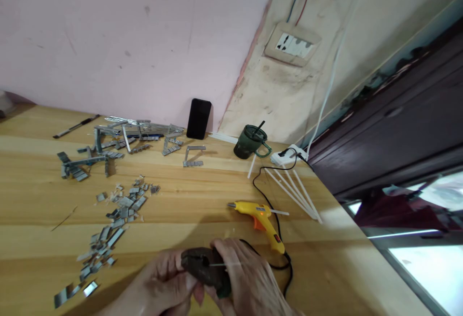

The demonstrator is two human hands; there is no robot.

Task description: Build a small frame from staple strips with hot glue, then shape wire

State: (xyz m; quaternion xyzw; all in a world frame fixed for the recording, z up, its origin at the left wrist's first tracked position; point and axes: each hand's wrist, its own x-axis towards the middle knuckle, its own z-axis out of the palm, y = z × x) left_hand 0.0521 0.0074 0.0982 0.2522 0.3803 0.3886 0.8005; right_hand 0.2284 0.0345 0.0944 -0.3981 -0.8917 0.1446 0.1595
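Yellow hot-glue gun (257, 210): lying on the wooden table (29, 176), orange light lit, stick protruding from its rear.
Right hand (249, 272): gripping dark pliers (208, 275), just on the near side of the glue gun.
Left hand (162, 277): fingers bent against the pliers' nose, nearer than the glue gun; anything pinched there is hidden.
Cut metal pieces (126, 202): scattered left of the glue gun.
Joined metal frames (97, 140): beyond it, far left.
Smartphone (198, 119): upright, beyond it, leftward.
Green mug (248, 143): directly beyond it.
White glue sticks (313, 212): to its right.
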